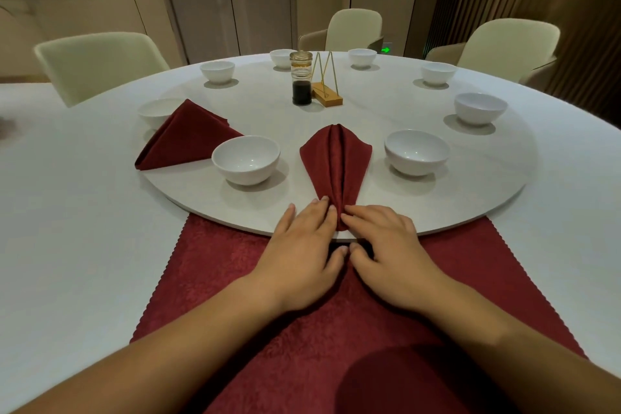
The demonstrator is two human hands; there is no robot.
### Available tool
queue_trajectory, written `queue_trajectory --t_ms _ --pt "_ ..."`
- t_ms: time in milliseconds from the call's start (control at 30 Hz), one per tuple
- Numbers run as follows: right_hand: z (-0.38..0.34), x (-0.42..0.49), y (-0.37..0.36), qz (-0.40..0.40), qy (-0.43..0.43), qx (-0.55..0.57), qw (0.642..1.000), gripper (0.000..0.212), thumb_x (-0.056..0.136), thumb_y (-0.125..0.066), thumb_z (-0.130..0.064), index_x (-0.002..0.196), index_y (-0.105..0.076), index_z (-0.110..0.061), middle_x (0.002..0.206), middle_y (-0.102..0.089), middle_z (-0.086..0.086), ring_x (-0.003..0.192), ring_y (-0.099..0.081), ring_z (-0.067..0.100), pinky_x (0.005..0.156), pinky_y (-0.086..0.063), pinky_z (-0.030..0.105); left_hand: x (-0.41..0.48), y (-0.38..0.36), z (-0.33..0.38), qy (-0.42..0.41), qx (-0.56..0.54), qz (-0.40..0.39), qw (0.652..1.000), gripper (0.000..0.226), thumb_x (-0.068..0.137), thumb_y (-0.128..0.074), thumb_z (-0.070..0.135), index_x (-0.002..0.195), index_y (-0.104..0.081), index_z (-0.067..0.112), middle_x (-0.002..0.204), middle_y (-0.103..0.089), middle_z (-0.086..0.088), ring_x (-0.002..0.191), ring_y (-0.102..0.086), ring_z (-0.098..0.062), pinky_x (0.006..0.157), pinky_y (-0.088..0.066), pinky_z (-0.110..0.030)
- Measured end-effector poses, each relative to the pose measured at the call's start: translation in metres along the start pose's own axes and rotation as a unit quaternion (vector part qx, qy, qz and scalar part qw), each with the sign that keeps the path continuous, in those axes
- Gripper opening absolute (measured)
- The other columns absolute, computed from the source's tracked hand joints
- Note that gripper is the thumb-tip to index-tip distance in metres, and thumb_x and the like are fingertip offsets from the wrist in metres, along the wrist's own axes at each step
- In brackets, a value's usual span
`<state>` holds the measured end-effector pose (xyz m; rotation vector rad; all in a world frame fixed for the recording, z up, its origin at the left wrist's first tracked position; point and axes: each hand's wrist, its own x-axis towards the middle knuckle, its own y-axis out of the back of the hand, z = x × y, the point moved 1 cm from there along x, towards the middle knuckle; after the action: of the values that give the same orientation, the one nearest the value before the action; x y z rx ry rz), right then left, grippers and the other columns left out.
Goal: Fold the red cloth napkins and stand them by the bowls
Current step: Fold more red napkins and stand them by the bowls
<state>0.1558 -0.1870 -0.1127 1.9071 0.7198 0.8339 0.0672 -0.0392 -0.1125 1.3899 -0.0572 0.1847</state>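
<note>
A pleated red napkin (336, 165) lies on the white turntable (437, 212) between two near white bowls (247, 158) (416, 151), fanning out away from me. My left hand (302, 245) and my right hand (386, 245) pinch its narrow near end from either side, fingers on top and thumbs at the turntable's edge. A second red napkin (184, 138), folded to a triangle, stands left of the left bowl. A flat red cloth (235, 279) lies spread under my forearms.
Several more white bowls (480, 107) ring the turntable. At its middle stand a glass sauce jar (301, 77) and a wooden holder with brass wires (327, 96). Pale chairs (100, 64) surround the white table (67, 228).
</note>
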Motion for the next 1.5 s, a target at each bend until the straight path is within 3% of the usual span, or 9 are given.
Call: queue_trajectory --t_ms 233,400,600,767,967,1167,1300,1400,1500 --pt "0.008 -0.005 -0.001 -0.025 0.013 0.030 0.999 0.066 0.086 -0.035 -0.047 0.151 -0.040 -0.035 0.156 -0.028 -0.024 0.145 -0.013 -0.004 0.112 0.004 0.014 -0.003 -0.002 0.001 -0.005 0.044 -0.030 0.999 0.075 0.105 -0.025 0.054 0.162 0.003 0.016 0.170 0.009 -0.004 0.155 0.014 -0.015 0.126 0.007 -0.042" --pt "0.019 -0.014 0.006 -0.021 0.027 0.076 0.997 0.061 0.093 -0.050 -0.032 0.152 -0.040 -0.022 0.161 -0.030 -0.012 0.148 -0.015 -0.002 0.121 -0.009 0.017 -0.011 -0.004 -0.007 0.006 0.017 0.013 1.000 0.078 0.103 -0.035 0.053 0.162 -0.002 0.014 0.170 -0.003 -0.002 0.156 0.005 -0.012 0.126 0.005 -0.040" --pt "0.013 -0.016 0.000 -0.019 0.057 0.015 0.998 0.065 0.093 -0.035 -0.049 0.151 -0.044 -0.022 0.159 -0.035 -0.009 0.149 -0.020 0.004 0.124 -0.006 0.024 -0.017 -0.004 -0.011 -0.023 -0.006 0.041 0.999 0.080 0.091 -0.017 0.059 0.159 -0.029 0.018 0.168 -0.020 0.000 0.155 -0.006 -0.009 0.126 0.003 -0.035" --pt "0.012 -0.017 -0.006 -0.009 0.061 -0.013 0.998 0.062 0.093 -0.033 -0.048 0.150 -0.045 -0.025 0.159 -0.035 -0.010 0.149 -0.024 0.007 0.125 -0.013 0.037 -0.019 -0.007 -0.008 -0.027 0.016 0.036 0.999 0.077 0.093 -0.015 0.057 0.159 -0.027 0.020 0.168 -0.019 -0.002 0.156 -0.008 -0.013 0.127 -0.001 -0.041" --pt "0.015 -0.016 0.001 -0.033 0.072 -0.008 0.997 0.065 0.092 -0.037 -0.050 0.153 -0.040 -0.025 0.161 -0.032 -0.009 0.150 -0.020 0.004 0.126 -0.010 0.031 -0.020 -0.008 -0.011 -0.035 0.031 0.032 0.998 0.077 0.095 -0.017 0.056 0.161 -0.023 0.017 0.169 -0.017 -0.005 0.156 -0.006 -0.014 0.127 -0.001 -0.039" --pt "0.046 -0.028 0.027 0.025 -0.030 -0.071 0.997 0.058 0.097 -0.045 -0.046 0.147 -0.048 -0.017 0.156 -0.042 0.003 0.149 -0.029 0.017 0.125 -0.010 0.032 -0.033 -0.002 -0.028 -0.002 0.036 0.040 0.999 0.078 0.096 -0.021 0.056 0.160 -0.021 0.012 0.168 -0.019 -0.006 0.156 -0.010 -0.016 0.126 0.003 -0.032" --pt "0.054 -0.039 0.030 -0.026 -0.077 -0.103 0.991 0.063 0.100 -0.043 -0.048 0.155 -0.034 -0.019 0.165 -0.024 0.001 0.154 -0.013 0.016 0.126 -0.004 0.032 -0.037 0.000 -0.034 -0.003 0.040 0.020 0.999 0.083 0.092 -0.014 0.059 0.161 -0.021 0.014 0.169 -0.014 -0.006 0.156 -0.007 -0.016 0.127 0.001 -0.033" --pt "0.048 -0.041 0.027 -0.030 -0.081 -0.105 0.991 0.073 0.094 -0.032 -0.058 0.156 -0.031 -0.020 0.166 -0.021 0.000 0.154 -0.011 0.017 0.126 -0.004 0.033 -0.039 0.005 -0.029 0.005 -0.017 0.041 0.999 0.074 0.096 -0.029 0.053 0.159 -0.027 0.013 0.168 -0.019 -0.008 0.156 -0.011 -0.017 0.125 0.001 -0.029" --pt "0.042 -0.040 0.024 -0.024 -0.089 -0.099 0.991 0.087 0.083 -0.019 -0.066 0.155 -0.033 -0.020 0.165 -0.024 0.000 0.154 -0.014 0.018 0.126 -0.008 0.037 -0.044 0.013 -0.020 0.015 -0.101 0.117 0.988 0.057 0.098 -0.051 0.025 0.152 -0.042 0.011 0.160 -0.038 -0.006 0.148 -0.030 -0.015 0.120 -0.018 -0.023"
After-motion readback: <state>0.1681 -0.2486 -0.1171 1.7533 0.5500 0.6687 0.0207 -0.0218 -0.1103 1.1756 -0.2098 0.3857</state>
